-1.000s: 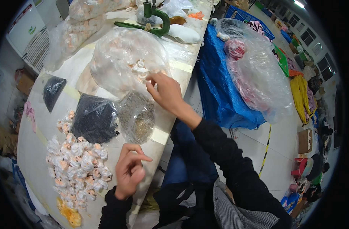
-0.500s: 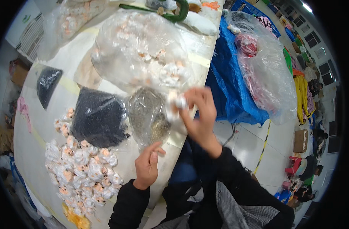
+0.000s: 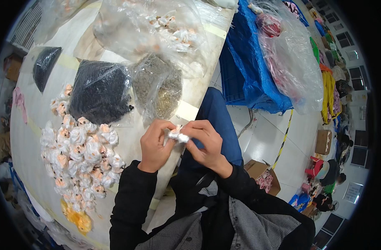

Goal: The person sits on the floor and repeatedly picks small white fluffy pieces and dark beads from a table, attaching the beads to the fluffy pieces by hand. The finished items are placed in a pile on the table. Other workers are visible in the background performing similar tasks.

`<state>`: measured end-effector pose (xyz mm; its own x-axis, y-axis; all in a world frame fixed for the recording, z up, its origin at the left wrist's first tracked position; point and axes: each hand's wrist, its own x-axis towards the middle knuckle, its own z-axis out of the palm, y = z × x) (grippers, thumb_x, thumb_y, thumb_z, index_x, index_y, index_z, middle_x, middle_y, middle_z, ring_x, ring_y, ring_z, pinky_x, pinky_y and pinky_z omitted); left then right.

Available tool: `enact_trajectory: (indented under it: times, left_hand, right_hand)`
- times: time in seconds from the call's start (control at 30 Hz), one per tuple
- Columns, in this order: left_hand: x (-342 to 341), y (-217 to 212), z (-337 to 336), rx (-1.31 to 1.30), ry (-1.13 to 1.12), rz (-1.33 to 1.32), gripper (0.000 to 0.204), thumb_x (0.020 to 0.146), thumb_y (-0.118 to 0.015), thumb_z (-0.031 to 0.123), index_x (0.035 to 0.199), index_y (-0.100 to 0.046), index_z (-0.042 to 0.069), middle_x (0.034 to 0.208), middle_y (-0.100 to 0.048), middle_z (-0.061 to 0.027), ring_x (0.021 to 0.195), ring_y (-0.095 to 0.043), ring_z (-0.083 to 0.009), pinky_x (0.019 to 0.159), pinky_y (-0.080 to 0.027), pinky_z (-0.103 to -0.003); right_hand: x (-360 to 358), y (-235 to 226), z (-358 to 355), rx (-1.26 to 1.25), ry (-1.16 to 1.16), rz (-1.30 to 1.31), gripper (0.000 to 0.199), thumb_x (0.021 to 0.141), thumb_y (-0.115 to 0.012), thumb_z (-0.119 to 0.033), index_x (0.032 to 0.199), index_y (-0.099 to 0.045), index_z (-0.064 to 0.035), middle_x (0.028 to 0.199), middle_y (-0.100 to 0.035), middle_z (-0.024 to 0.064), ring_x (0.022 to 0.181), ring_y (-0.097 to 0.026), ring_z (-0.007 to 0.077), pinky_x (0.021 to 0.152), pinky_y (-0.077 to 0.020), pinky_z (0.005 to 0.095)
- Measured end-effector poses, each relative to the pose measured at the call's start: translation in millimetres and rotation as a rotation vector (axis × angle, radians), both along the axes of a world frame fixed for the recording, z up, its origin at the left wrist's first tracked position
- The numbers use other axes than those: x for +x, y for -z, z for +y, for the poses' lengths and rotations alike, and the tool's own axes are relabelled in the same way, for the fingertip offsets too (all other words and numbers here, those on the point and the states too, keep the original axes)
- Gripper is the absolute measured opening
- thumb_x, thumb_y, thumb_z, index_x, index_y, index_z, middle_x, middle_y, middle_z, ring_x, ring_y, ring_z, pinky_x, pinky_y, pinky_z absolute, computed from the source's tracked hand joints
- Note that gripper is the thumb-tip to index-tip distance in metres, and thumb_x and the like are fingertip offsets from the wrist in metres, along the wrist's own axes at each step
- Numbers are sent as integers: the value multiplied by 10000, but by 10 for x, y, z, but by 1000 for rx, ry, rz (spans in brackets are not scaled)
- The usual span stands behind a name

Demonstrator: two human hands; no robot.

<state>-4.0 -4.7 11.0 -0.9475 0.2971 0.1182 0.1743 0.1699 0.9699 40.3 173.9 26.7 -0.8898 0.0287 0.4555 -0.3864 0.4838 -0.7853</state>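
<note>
A small white-and-peach fabric piece is pinched between my two hands, over the near edge of the table. My left hand has its thumb and fingertips closed on the piece's left side. On the other side, the thumb and fingers of my right hand grip it too. To the left lies a pile of similar fabric pieces. Just beyond my hands are a clear bag of small grey and beige parts and a clear bag of small black parts.
A large clear bag with more white-and-peach pieces lies farther back on the table. A smaller black-filled bag and a yellow bundle lie leftward. Right of the table, blue sheeting covers a crate; an open carton stands on the floor.
My right hand has come down and left with the fabric piece, from beside the grey-and-beige bag. My left hand has moved up slightly and closed on the piece. The view has shifted.
</note>
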Motion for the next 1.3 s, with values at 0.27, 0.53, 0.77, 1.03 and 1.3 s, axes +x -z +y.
enact_trajectory:
  times: [0.27,0.53,0.77,1.03,1.3]
  left_hand:
    - [43,50,86,237,-13,-20,329,761,-673,-150,1026,-635,41,1009,-647,-21,590,-389,-39,532,-325,-223]
    - [107,169,41,180,-74,73,326,767,-630,-175,1026,-617,23,972,-637,-24,611,-376,-22,530,-295,-219]
    - [135,128,63,154,-84,-101,316,857,-563,-126,1142,-623,-4,1011,-623,-69,890,-640,-137,762,-538,-282]
    - [123,134,71,222,-61,63,175,859,-762,43,943,-608,49,842,-526,-21,786,-497,-136,721,-385,-273]
    - [119,225,27,298,108,-43,197,917,-745,131,980,-575,54,1010,-608,-65,858,-538,-132,787,-434,-289]
  right_hand:
    - [83,5,-48,-49,42,25,381,780,-759,59,1141,-755,-60,1143,-654,111,877,-699,236,756,-578,333]
    - [183,-13,-114,-55,-7,-12,384,777,-768,64,1138,-758,-65,1159,-647,111,880,-708,241,762,-580,332]
    - [168,-113,-45,-20,6,-8,250,851,-767,-12,1099,-772,-43,1066,-700,122,922,-704,244,732,-565,314]
    - [-91,-20,170,-372,-156,-331,176,964,-712,-178,1002,-728,-6,823,-672,71,725,-638,131,676,-501,324]
    - [-22,60,187,-802,-343,-565,242,993,-697,-221,870,-647,-18,714,-605,-15,654,-538,43,570,-423,259]
